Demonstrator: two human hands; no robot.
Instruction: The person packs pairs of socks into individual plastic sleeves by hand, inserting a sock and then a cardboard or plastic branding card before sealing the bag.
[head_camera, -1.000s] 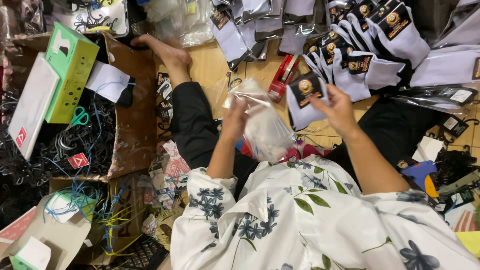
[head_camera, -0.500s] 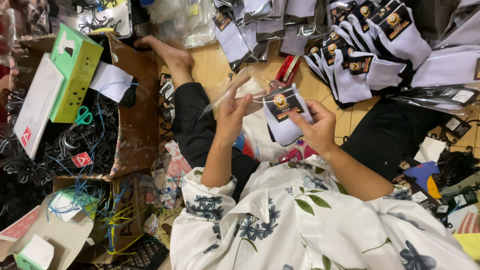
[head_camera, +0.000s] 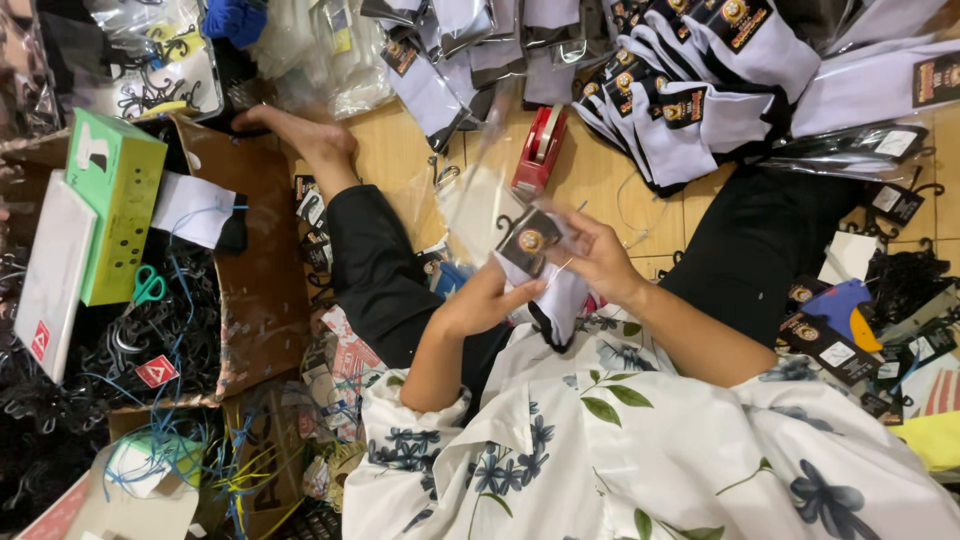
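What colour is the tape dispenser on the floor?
Red, seen in the head view: the plastic tape dispenser lies on the wooden floor.

A folded white sock pair (head_camera: 545, 290) with a black band label hangs heel-down just below the red tape dispenser (head_camera: 538, 150). A clear plastic bag (head_camera: 480, 205), mouth open and tilted, covers its labelled top.

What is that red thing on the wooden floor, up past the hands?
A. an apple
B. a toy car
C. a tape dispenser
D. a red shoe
C. The red tape dispenser lies on the wooden floor, with a roll of tape in it, beyond the left hand and right hand that hold a pair of white socks.
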